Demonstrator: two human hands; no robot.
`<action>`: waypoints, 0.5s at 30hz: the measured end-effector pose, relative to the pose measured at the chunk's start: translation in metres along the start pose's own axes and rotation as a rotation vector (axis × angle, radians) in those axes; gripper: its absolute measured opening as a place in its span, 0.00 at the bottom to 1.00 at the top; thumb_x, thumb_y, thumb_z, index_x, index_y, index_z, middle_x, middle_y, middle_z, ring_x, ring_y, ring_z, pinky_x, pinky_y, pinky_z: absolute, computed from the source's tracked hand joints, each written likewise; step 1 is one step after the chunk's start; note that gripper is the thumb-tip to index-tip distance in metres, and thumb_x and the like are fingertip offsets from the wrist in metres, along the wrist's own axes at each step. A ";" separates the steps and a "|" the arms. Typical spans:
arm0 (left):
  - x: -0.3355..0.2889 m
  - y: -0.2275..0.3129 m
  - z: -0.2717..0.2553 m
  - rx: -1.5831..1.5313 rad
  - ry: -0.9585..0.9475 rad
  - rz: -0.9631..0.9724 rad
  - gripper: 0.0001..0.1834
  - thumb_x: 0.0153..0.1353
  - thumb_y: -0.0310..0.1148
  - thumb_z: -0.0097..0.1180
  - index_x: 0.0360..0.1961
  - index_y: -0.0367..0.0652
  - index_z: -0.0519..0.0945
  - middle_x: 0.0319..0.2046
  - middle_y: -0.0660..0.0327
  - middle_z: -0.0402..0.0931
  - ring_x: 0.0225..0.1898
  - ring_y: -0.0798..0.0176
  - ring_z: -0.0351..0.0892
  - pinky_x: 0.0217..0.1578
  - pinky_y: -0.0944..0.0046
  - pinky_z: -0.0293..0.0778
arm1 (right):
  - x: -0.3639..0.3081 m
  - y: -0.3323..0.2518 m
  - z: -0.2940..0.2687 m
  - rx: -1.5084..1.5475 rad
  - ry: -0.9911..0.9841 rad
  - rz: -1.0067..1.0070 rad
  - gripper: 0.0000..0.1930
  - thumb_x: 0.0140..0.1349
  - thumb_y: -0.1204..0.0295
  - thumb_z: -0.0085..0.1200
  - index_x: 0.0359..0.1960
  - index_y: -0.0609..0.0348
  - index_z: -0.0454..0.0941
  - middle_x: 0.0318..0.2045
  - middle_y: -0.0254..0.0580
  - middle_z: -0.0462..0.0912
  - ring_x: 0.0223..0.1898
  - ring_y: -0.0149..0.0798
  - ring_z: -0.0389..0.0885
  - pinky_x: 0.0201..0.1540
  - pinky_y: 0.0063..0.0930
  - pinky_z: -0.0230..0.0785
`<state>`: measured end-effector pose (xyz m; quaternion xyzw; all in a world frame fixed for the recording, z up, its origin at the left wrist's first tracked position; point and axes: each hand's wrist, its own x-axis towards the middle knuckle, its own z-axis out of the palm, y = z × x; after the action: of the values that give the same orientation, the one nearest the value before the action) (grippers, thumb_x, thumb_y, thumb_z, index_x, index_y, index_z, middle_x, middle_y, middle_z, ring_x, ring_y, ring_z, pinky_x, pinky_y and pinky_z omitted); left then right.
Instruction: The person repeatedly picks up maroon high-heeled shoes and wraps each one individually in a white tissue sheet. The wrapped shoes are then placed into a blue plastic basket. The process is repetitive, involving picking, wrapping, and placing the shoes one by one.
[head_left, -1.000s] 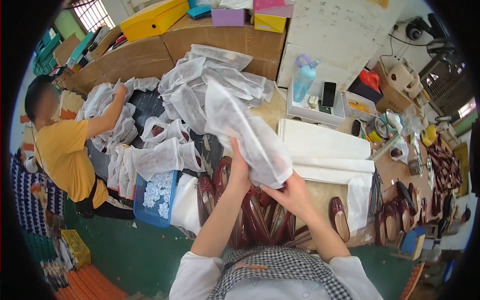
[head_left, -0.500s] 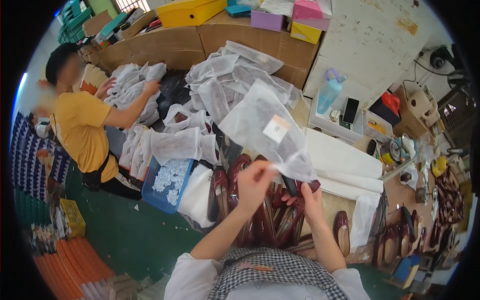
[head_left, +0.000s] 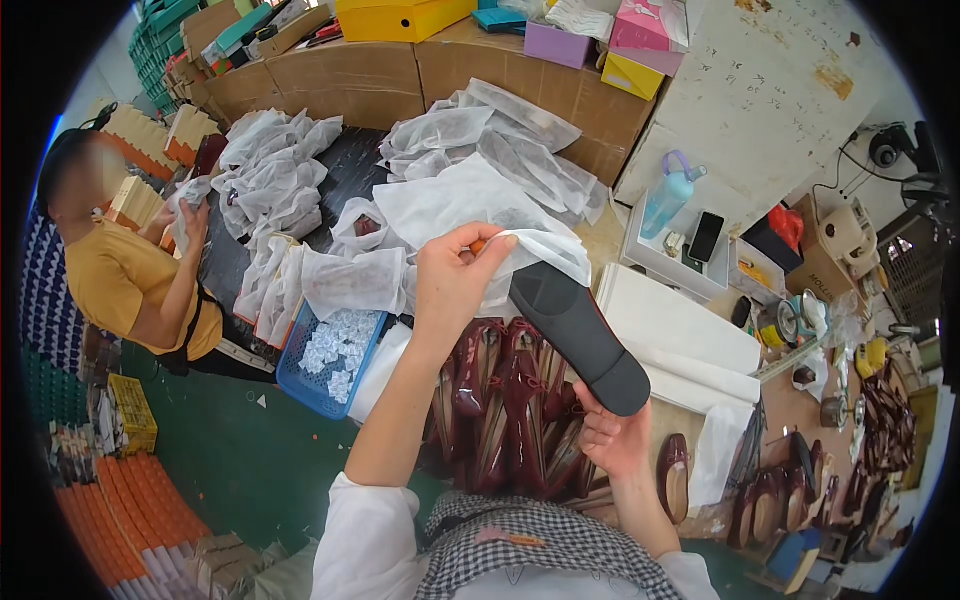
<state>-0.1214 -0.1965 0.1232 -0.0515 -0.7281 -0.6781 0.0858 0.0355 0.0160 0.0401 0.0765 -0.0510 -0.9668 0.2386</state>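
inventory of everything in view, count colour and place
held shoe: 1, black sole, between the hands
held bag: 1, white, at the shoe's toe end
loose shoes: several, dark red, below the hands
other shoes: many, dark red, right side
other bags: many, white, beyond the hands
basket: 1, blue, left of loose shoes
packets: many, pale, in the basket
sheets: pile, white, right of held shoe
white box: 1, white, upper right
phone: 1, black, at white box
bottle: 1, light blue, upper right
crate: 1, yellow, lower left
co-worker: 1, in yellow, left
left hand: 1, bare, pinching held bag
right hand: 1, bare, at the shoe's heel
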 end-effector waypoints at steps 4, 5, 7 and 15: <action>0.005 0.001 0.006 0.030 -0.001 0.022 0.08 0.55 0.29 0.61 0.32 0.34 0.82 0.21 0.73 0.72 0.21 0.82 0.63 0.20 0.80 0.56 | 0.000 -0.004 -0.002 0.005 -0.052 -0.009 0.37 0.65 0.41 0.28 0.63 0.60 0.59 0.61 0.57 0.64 0.24 0.30 0.68 0.27 0.24 0.63; 0.005 0.000 0.006 0.024 -0.004 0.024 0.08 0.55 0.29 0.61 0.32 0.35 0.82 0.21 0.72 0.73 0.21 0.82 0.64 0.21 0.80 0.57 | 0.001 -0.005 -0.002 0.007 -0.062 -0.010 0.37 0.64 0.41 0.29 0.63 0.61 0.58 0.61 0.57 0.63 0.23 0.30 0.68 0.27 0.24 0.63; 0.007 -0.004 0.000 0.024 0.010 0.031 0.07 0.55 0.29 0.61 0.32 0.35 0.82 0.21 0.71 0.74 0.21 0.82 0.65 0.21 0.80 0.58 | 0.004 -0.003 -0.003 0.032 -0.068 0.010 0.39 0.64 0.41 0.30 0.64 0.64 0.56 0.62 0.57 0.61 0.23 0.30 0.66 0.27 0.25 0.62; -0.032 0.002 0.016 0.639 -0.106 0.607 0.05 0.56 0.35 0.54 0.29 0.47 0.78 0.22 0.58 0.72 0.23 0.52 0.74 0.25 0.57 0.72 | -0.007 -0.006 -0.015 -0.288 0.138 -0.041 0.36 0.59 0.49 0.47 0.60 0.67 0.60 0.25 0.33 0.69 0.23 0.29 0.67 0.27 0.23 0.62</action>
<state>-0.0909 -0.1795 0.1176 -0.2687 -0.8564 -0.3594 0.2552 0.0413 0.0236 0.0253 0.1086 0.1062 -0.9612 0.2301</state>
